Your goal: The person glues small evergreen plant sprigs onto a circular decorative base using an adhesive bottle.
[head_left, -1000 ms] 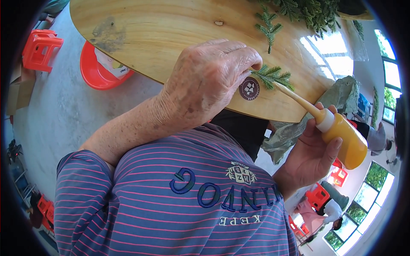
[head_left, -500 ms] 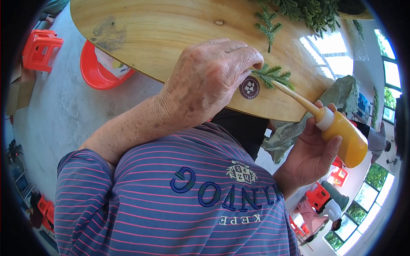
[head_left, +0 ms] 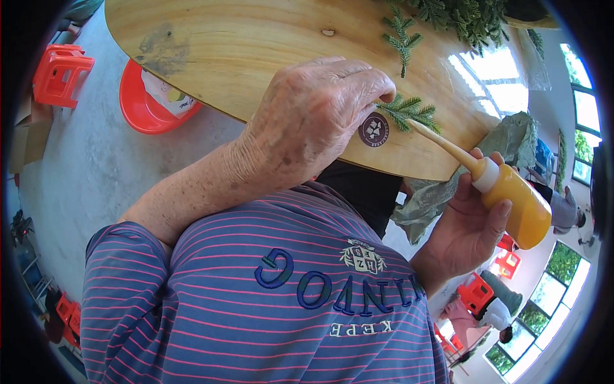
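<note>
Green fir sprig (head_left: 409, 112) lies flat on the pale wooden surface (head_left: 256, 51), near its front edge, and the fingers (head_left: 364, 80) of my left hand (head_left: 313, 121) curl down onto its stem end, pinning it; they are bent close together, not spread. Just beside my fingertips sits a small round dark sticker with a white mark (head_left: 374, 130). My right hand (head_left: 464, 224) wraps around an orange squeeze bottle with a white collar and long tan nozzle (head_left: 511, 198), fingers closed on its body, thumb across the front; it is tilted, and the nozzle tip touches the sprig's lower side. The bottle looks full of orange-yellow stuff. A second small fir sprig (head_left: 401, 35) lies farther back, and a heap of green branches (head_left: 467, 16) fills the far right corner. A crumpled grey-green cloth (head_left: 486, 160) hangs off the surface's right edge. Below the left edge, a red plastic basin (head_left: 137, 112) holds a pale package, with a red plastic stool (head_left: 61, 73) well apart on the grey concrete floor (head_left: 83, 173).
</note>
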{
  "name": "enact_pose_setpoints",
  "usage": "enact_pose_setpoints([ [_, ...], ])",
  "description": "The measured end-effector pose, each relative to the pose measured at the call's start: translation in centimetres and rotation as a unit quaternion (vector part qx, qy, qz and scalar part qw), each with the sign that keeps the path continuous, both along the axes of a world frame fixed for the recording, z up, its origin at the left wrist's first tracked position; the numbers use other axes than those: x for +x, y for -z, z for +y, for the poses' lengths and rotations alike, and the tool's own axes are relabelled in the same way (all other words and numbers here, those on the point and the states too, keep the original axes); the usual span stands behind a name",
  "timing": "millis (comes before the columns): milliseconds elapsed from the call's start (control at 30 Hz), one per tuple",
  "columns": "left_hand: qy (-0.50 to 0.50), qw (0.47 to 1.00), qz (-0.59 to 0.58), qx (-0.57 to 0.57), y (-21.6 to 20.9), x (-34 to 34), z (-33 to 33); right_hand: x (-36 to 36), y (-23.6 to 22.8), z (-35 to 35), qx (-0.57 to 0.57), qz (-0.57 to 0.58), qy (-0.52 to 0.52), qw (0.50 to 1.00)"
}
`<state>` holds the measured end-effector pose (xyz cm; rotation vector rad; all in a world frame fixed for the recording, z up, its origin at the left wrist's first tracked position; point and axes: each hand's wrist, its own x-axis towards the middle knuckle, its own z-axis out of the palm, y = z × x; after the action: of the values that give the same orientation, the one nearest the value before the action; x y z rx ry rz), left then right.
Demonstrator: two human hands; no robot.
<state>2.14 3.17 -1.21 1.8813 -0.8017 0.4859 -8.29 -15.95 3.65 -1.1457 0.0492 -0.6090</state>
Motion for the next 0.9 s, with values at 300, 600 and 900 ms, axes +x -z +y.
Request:
enact_pose_setpoints([
  [300, 0.000, 1.000, -0.001, 0.004, -0.12, -0.09, -0.04, -0.09, -0.04, -0.33, -0.005, -0.003, 0.001, 1.000],
  [600, -0.005, 1.000, -0.007, 0.009, -0.07, -0.07, -0.23, -0.37, -0.11, -0.67, -0.019, -0.004, 0.022, 1.000],
  [900, -0.007, 1.000, -0.021, 0.005, -0.05, -0.08, -0.42, -0.37, -0.26, -0.54, -0.014, -0.009, 0.019, 1.000],
])
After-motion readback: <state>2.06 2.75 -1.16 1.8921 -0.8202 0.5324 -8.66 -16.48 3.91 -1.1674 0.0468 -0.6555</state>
